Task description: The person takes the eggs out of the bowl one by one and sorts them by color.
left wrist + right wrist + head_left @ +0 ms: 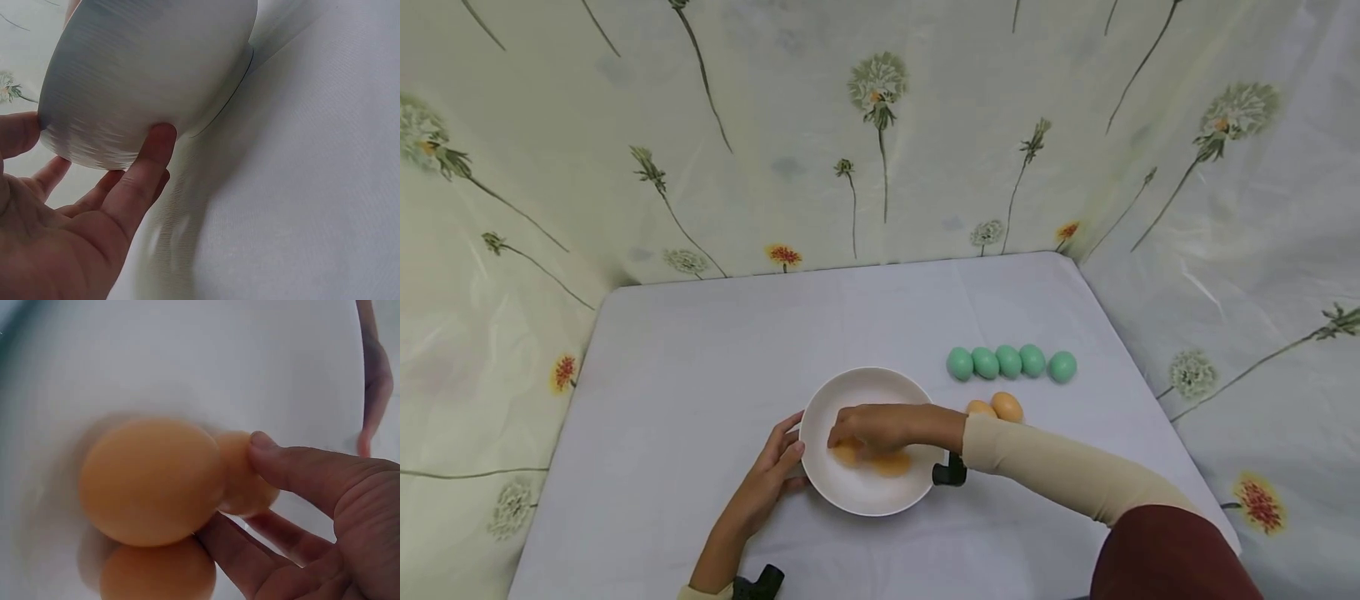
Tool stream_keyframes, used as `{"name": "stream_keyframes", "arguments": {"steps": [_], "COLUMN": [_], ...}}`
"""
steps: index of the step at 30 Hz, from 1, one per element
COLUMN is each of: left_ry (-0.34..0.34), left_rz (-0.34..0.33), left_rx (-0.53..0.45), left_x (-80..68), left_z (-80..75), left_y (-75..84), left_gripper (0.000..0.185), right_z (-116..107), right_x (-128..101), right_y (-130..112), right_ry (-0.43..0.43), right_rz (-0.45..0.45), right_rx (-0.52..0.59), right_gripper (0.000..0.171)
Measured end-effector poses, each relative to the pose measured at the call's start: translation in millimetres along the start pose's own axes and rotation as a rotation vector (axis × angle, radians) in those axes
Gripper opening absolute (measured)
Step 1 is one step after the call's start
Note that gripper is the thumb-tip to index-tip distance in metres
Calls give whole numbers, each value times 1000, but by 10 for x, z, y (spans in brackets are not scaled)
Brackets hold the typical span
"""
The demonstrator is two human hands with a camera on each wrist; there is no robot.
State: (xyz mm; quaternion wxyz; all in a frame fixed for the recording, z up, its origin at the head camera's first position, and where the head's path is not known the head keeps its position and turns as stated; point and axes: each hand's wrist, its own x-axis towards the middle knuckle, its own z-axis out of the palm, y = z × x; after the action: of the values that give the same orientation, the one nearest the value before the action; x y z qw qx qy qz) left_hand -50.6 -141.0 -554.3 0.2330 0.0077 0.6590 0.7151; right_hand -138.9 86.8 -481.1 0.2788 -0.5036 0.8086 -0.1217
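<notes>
Your left hand holds the white bowl on the desk, fingertips against its outside. The right wrist view shows your right hand pinching an orange egg beside two others in the bowl, a grip obscured from the head view. That view alone shows two orange eggs outside, near five green eggs.

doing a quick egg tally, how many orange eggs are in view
5. In the bowl: one egg gripped by the right hand, a second egg beside it and a third egg. On the table: two eggs by the right sleeve. The hand or sleeve may hide more.
</notes>
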Motion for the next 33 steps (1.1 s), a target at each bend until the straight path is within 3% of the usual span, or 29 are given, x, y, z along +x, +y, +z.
{"name": "stream_keyframes", "arguments": {"steps": [10, 21, 27, 33], "left_ry": [11, 41, 53, 48], "left_rz": [2, -2, 7, 15], "left_rx": [15, -13, -8, -6], "left_x": [-1, 1, -9, -4], "left_z": [18, 49, 58, 56], "left_y": [-6, -5, -14, -10], "left_gripper": [52, 50, 51, 51], "right_z": [78, -115, -241, -378], "right_x": [-9, -116, -309, -686], "right_y": [-14, -9, 52, 166], "right_ry": [-13, 1, 54, 164], "right_rz": [8, -31, -17, 52], "right_rx": [-63, -51, 18, 152], "right_gripper": [41, 43, 44, 42]}}
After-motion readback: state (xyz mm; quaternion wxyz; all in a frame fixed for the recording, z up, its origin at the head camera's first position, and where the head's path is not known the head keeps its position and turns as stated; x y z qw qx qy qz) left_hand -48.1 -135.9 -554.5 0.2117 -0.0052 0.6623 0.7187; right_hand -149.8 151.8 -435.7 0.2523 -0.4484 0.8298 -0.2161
